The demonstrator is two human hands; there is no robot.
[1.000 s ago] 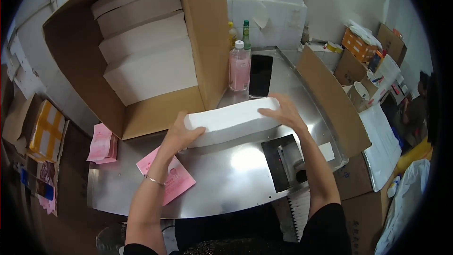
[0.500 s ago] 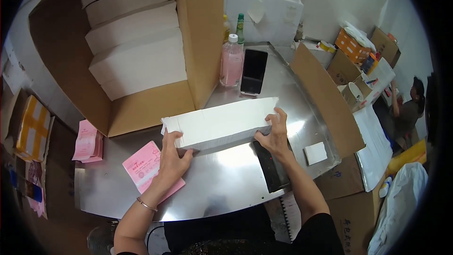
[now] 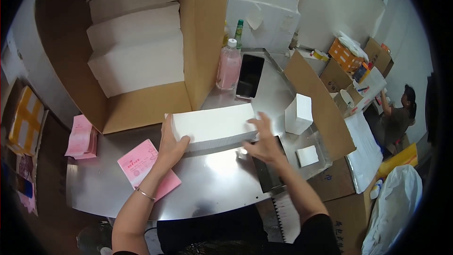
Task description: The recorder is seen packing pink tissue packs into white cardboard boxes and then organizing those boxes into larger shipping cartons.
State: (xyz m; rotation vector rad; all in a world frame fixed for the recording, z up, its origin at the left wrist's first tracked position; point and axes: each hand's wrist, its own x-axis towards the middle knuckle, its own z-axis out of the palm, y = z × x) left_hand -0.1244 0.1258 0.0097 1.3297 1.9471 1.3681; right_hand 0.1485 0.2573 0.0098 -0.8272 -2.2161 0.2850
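Note:
A long stack of white paper [image 3: 214,122] with a layered front edge lies across the metal table. My left hand [image 3: 172,144] grips its left end, thumb in front and fingers behind. Beside the right end, my right hand [image 3: 265,144] has its fingers spread and curved, apart from each other; whether the fingertips touch the paper is hard to tell. A shorter white paper block [image 3: 298,114] stands on the table to the right of that hand. Under my left forearm lies a pink printed packet [image 3: 141,163].
A big cardboard box [image 3: 146,106] with white paper stacks rises at the back left. Behind are a pink-liquid bottle [image 3: 228,66] and a phone [image 3: 250,76]. A dark slot [image 3: 270,172], a small white pad [image 3: 307,156] and a cardboard flap [image 3: 321,108] lie right. Another person [image 3: 398,113] sits far right.
The long paper stack is now shorter at its right end, and a separate white block stands to the right. My right hand has let go and opened; my left hand keeps its hold.

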